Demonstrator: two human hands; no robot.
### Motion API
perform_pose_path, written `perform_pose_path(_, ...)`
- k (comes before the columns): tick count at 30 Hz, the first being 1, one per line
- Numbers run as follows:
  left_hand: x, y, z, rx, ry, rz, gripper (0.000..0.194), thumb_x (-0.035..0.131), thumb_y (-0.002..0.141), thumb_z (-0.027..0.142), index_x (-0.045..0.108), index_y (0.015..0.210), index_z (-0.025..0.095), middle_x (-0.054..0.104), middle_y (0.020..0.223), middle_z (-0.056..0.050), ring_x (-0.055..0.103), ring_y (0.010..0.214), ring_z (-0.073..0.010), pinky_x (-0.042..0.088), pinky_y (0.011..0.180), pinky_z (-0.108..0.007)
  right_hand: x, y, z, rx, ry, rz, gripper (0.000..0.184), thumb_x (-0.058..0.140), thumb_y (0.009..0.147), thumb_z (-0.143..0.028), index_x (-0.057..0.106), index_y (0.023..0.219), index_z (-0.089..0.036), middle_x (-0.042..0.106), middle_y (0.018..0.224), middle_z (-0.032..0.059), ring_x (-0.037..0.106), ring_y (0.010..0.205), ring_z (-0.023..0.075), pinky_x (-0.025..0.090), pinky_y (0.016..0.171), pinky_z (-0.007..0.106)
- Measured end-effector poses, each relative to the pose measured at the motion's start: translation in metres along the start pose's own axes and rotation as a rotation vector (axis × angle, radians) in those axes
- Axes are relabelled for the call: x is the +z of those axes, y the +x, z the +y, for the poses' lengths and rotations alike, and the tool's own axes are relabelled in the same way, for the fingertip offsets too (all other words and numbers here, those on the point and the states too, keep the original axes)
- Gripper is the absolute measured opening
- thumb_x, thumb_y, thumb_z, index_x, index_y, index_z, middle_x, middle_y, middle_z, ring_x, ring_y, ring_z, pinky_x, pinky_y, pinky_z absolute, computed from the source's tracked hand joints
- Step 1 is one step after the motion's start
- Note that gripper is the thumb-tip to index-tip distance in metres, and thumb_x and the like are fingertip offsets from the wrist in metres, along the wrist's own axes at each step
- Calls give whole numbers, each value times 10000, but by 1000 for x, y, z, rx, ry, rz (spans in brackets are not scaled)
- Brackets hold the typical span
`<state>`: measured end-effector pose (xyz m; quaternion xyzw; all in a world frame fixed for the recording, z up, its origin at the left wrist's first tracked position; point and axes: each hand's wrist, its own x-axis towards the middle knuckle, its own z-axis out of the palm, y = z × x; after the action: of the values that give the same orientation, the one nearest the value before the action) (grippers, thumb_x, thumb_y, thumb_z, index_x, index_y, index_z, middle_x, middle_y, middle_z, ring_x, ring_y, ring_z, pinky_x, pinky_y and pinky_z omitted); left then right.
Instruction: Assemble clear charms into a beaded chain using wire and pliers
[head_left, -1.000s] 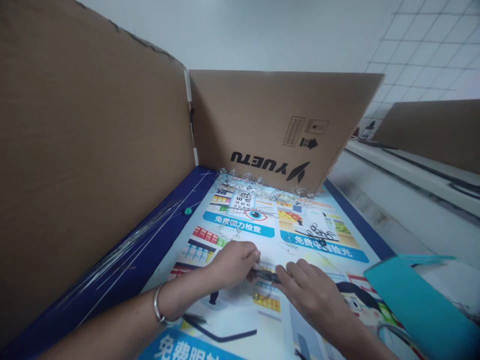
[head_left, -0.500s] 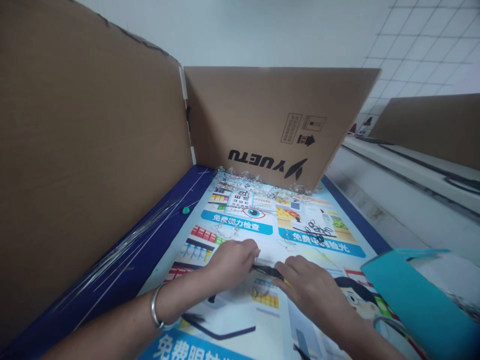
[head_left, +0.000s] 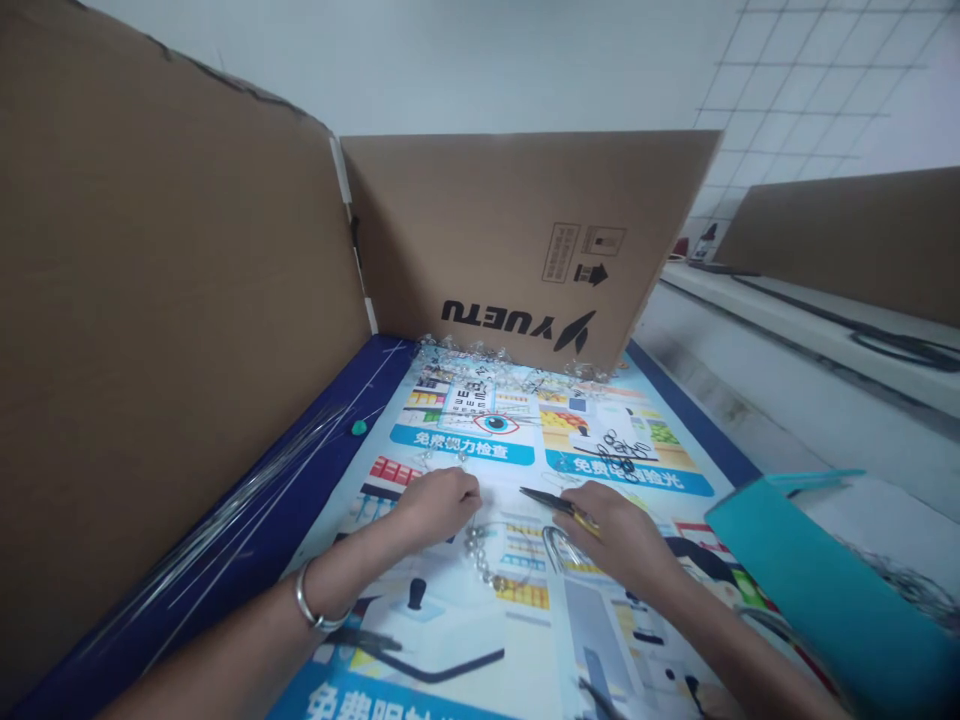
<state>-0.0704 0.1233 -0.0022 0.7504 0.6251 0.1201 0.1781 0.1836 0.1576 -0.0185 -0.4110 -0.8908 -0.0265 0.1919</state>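
My left hand point(head_left: 442, 505), a metal bangle point(head_left: 309, 600) on its wrist, is closed in a pinch. A curved strand of clear beads point(head_left: 480, 555) hangs from its fingertips; the pinched end is hidden. My right hand point(head_left: 619, 530) is wrapped around pliers point(head_left: 544, 498) with dark jaws and yellow on the handle. The jaws point left toward the left hand, apart from it. Bent silvery wire loops point(head_left: 559, 550) show just below the right fingers; whether the hand holds them I cannot tell.
Clear beaded pieces point(head_left: 495, 365) line the back beneath a cardboard panel point(head_left: 525, 230). Thin wires point(head_left: 255, 500) lie at left near a small green lump point(head_left: 359, 427). Black rings point(head_left: 619, 455) lie farther back. A teal open container point(head_left: 817, 580) with wire bits stands at right.
The pliers' jaws, earlier at the left fingertips, are now apart from them. My left hand has shifted slightly left, and the bead strand and wire loops show more clearly.
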Motion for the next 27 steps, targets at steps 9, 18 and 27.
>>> perform_pose_path(9, -10, -5, 28, 102, 61, 44, 243, 370, 811, 251, 609, 808, 210, 586, 880, -39, 541, 829, -177, 382, 679, -257, 15, -3, -3, 58, 170, 231, 175, 464, 819, -266, 556, 953, -200, 592, 869, 56, 550, 835, 181, 457, 731, 311)
perform_pose_path(18, 31, 29, 76, 191, 196, -70, 221, 480, 736, 333, 618, 829, 188, 621, 853, -98, 584, 736, -238, 420, 612, -305, 12, -5, -6, 83, 360, 353, 175, 471, 800, -191, 543, 958, -195, 588, 896, 52, 547, 835, 160, 463, 744, 295)
perform_pose_path(27, 44, 38, 82, 205, 269, -62, 242, 372, 787, 220, 600, 860, 184, 639, 902, -104, 608, 780, -255, 439, 635, -330, 12, -5, -7, 133, 391, 322, 187, 478, 790, -196, 558, 959, -196, 585, 879, 48, 541, 853, 174, 448, 761, 305)
